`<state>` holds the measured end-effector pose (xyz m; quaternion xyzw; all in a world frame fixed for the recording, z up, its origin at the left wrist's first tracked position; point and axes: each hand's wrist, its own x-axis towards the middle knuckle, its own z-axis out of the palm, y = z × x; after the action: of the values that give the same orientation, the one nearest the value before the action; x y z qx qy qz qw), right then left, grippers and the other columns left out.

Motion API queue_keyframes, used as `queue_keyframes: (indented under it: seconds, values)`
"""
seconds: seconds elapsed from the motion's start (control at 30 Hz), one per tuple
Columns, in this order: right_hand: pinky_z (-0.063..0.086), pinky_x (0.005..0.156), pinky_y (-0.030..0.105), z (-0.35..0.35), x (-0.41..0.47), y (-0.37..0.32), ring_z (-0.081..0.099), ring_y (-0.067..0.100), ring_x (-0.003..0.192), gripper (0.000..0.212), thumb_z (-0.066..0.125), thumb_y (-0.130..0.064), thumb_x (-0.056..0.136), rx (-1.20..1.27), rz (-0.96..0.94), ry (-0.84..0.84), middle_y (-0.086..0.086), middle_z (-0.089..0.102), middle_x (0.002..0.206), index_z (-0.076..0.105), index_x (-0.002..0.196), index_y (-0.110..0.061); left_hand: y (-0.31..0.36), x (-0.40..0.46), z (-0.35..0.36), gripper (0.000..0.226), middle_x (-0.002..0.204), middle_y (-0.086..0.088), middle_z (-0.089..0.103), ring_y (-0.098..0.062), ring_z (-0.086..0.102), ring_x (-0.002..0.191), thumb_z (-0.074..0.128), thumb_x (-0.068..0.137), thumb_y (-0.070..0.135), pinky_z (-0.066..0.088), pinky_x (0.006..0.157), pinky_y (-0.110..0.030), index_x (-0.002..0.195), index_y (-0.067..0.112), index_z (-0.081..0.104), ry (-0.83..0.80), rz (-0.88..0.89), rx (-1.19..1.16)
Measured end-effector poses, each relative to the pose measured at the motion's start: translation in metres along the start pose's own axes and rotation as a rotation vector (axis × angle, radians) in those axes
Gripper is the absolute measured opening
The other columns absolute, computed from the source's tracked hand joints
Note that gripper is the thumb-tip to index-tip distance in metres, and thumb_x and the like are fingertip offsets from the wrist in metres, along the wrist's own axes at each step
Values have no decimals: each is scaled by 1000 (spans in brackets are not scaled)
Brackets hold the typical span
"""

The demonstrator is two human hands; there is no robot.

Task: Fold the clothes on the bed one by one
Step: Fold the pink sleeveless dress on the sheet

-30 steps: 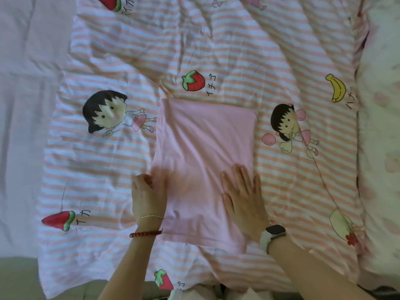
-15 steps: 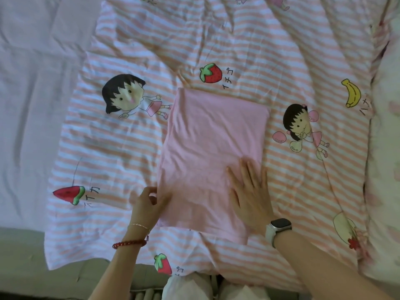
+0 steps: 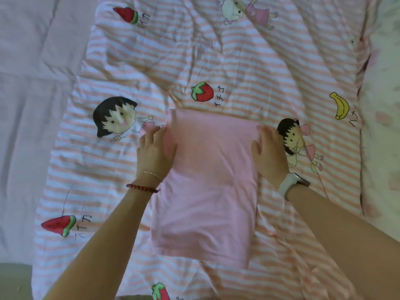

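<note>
Pink garment (image 3: pixel 207 187), folded to soft rectangle, lies flat between your hands on striped cartoon-print sheet (image 3: pixel 249 68). Your left hand (image 3: pixel 154 153) rests fingers straight on garment's left edge near its far corner; your right hand (image 3: pixel 269 155) lies flat at its right edge. Neither grips. Strawberry print (image 3: pixel 202 92) just beyond garment's far edge; smartwatch (image 3: pixel 291 185) on right wrist, red bead bracelet (image 3: pixel 141 188) on left.

At the bottom edge of the frame, a strawberry print (image 3: pixel 160 291) is cut off. Both forearms leave the frame at the lower corners. The left hand (image 3: pixel 154 152) hides part of the pink garment's (image 3: pixel 207 187) left edge.
</note>
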<state>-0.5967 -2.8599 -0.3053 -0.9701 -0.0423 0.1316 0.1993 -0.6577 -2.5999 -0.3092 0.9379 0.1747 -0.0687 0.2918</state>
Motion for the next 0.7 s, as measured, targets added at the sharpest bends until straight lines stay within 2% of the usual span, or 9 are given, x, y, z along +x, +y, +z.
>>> queue_keyframes:
  seconds: [0.1,0.2,0.27,0.3,0.4,0.5,0.6,0.67,0.7]
  values:
    - [36,88,28,-11,46,-1,49,31,113,43,42,-20,97,262,249,-83,14,53,117,38,135,0,18,66,2,50,150,-6,29,-29,21,138,45,95,27,22,108,-48,143,17,33,-111,154,189]
    - [39,83,26,-14,71,-4,54,25,109,42,49,-27,95,411,397,-217,9,57,118,47,130,-3,26,106,6,42,144,-3,38,-27,26,135,40,97,32,19,108,-47,138,26,40,-310,253,381]
    - [44,71,27,-16,78,-4,56,18,82,31,55,-17,92,469,392,-286,11,59,96,58,115,3,28,121,6,44,137,-3,44,-27,33,129,48,92,37,25,103,-44,135,29,44,-456,270,461]
    - [41,63,24,-18,80,-3,51,15,71,27,56,-13,90,484,364,-350,10,56,86,60,109,7,28,127,5,47,133,-4,45,-26,34,126,54,89,39,28,100,-42,134,29,45,-510,264,472]
    - [32,59,23,-34,81,6,45,19,71,25,58,-12,90,446,210,-555,10,51,82,60,102,10,29,140,-2,51,122,-4,50,-24,37,118,66,80,37,32,92,-35,128,24,51,-572,302,454]
    - [30,62,27,-49,81,10,37,21,69,23,58,-13,90,367,115,-661,10,38,73,53,80,7,31,140,-5,49,122,-2,47,-21,34,116,69,76,30,31,88,-33,122,20,54,-561,435,482]
    - [29,58,14,-54,78,9,35,23,62,25,59,-6,88,310,11,-530,16,37,70,51,71,11,32,135,-4,45,125,2,45,-19,35,115,68,75,26,28,84,-28,117,18,54,-526,532,508]
    - [29,58,10,-53,77,9,43,35,70,18,59,0,86,300,-62,-370,30,48,77,57,80,17,34,133,-3,41,119,2,51,-19,41,108,66,75,26,30,83,-27,114,18,54,-517,534,503]
    - [31,62,9,-52,75,9,49,35,78,14,58,1,86,310,-73,-326,29,55,87,61,87,14,36,132,-3,36,113,1,55,-19,45,100,66,76,26,33,80,-27,109,18,54,-531,500,465]
